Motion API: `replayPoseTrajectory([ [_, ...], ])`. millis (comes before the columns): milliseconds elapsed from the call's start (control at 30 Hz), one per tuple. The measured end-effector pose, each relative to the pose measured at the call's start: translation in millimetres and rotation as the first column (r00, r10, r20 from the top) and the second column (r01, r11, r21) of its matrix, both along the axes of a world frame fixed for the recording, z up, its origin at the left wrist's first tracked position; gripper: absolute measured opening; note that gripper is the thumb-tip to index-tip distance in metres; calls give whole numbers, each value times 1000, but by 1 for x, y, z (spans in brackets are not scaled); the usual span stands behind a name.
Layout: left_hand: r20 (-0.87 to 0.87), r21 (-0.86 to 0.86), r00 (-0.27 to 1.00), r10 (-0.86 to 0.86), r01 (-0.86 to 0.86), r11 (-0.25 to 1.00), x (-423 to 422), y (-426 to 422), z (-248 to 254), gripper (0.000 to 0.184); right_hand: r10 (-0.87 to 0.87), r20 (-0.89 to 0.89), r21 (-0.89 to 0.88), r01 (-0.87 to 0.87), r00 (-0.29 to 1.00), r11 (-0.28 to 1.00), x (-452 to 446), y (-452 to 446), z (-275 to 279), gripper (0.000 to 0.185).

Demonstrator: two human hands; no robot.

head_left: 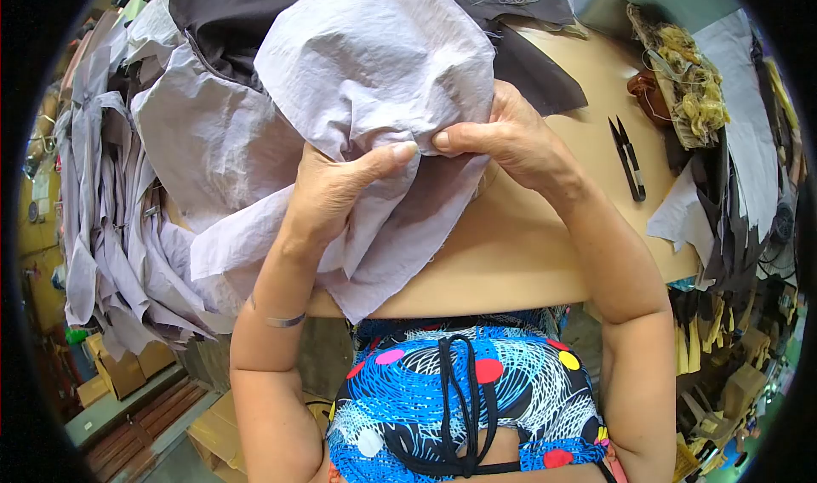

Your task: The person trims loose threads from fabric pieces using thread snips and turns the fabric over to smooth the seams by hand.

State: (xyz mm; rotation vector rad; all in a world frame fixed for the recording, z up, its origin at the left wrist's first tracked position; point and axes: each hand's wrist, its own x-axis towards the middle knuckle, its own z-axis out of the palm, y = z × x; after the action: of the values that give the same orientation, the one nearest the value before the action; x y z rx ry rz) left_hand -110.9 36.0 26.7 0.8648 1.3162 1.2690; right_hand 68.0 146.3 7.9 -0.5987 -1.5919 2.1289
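A pale lilac-grey piece of fabric (374,57) is stretched between my two hands above the table's front part. My left hand (340,181) grips it with the thumb pressed on top and the fingers hidden beneath. The same piece is pinched by my right hand (502,134), its thumb tip close to the left thumb. The cloth puckers around both thumbs, and its lower corner hangs down past the table edge. More pale fabric (204,134) lies just left of my left hand.
Black thread snips (628,160) lie on the tan tabletop (528,253) at the right. Beyond them stands a pincushion-like bundle with yellow threads (689,83). Dark fabric (536,70) lies at the back. Many pale cloth pieces (111,202) hang over the left edge.
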Motion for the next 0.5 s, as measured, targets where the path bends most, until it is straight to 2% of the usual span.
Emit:
replayPoseTrajectory([
  [67, -95, 65, 994, 56, -50, 997, 6, -1, -2, 47, 5, 5, -3, -5, 1000, 1000, 1, 2, -1, 26],
  [167, -3, 74, 998, 57, -57, 996, 4, -1, -3, 47, -18, -23, -14, 18, 1000, 1000, 2, 2, -5, 25],
  [267, 4, 171, 997, 76, -75, 982, 11, 2, 2, 44, -30, -41, -12, 30, 999, 999, 1, 2, -6, 25],
  [367, -94, 80, 992, 79, -71, 994, 11, 4, 8, 39, -23, -24, -15, 23, 999, 1000, 1, 0, 0, 25],
  [433, -100, 139, 989, 112, -98, 986, 13, 5, 5, 36, -7, 18, 8, 7, 1000, 1000, 3, 0, 4, 27],
  [500, -109, 150, 986, 127, -110, 983, 13, 5, 2, 33, -49, -55, -63, 46, 997, 997, 1, -3, 3, 28],
])
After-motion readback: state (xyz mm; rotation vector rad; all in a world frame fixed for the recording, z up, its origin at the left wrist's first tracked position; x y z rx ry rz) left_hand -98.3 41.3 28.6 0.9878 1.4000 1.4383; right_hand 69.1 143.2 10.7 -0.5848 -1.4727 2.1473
